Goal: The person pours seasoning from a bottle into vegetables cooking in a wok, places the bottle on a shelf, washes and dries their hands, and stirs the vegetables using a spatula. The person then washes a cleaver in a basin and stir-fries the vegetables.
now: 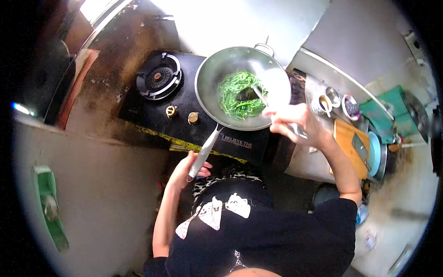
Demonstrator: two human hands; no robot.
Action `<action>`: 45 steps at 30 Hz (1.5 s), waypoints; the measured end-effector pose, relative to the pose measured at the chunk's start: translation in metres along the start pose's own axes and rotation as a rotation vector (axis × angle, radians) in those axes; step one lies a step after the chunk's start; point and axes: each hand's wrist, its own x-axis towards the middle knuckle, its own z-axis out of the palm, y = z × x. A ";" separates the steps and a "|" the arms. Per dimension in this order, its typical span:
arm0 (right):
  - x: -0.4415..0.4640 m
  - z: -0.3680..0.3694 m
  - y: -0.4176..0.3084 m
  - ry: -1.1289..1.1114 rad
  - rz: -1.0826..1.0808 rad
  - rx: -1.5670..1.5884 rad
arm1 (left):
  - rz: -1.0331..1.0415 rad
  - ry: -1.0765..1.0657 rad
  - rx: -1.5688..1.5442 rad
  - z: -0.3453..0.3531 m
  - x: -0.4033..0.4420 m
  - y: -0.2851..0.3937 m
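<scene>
A large silver wok (212,76) sits on the right side of the black gas stove, with chopped green vegetables (240,111) heaped in its middle. My right hand (297,123), above the wok's right rim, is closed round the handle of a spatula (260,95); the dark blade is among the vegetables. At the front, my left hand (187,171) is at the end of the wok's pale handle (203,154), fingers behind it and partly hidden.
An unused burner (159,76) is at the stove's left, near two brass-coloured knobs. On the right counter stand small bowls (333,95), a wooden cutting board (346,138) with a cleaver (360,147), and a blue basin (374,154).
</scene>
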 end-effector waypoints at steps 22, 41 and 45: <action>0.092 0.020 0.045 0.486 0.905 0.023 | -0.183 -0.236 0.205 -0.021 0.018 0.030; 0.040 0.033 0.076 0.662 0.607 0.778 | -0.217 -0.179 0.340 -0.015 0.011 0.046; 0.024 0.060 0.022 0.490 0.420 0.301 | -0.204 -0.189 0.312 -0.017 0.012 0.044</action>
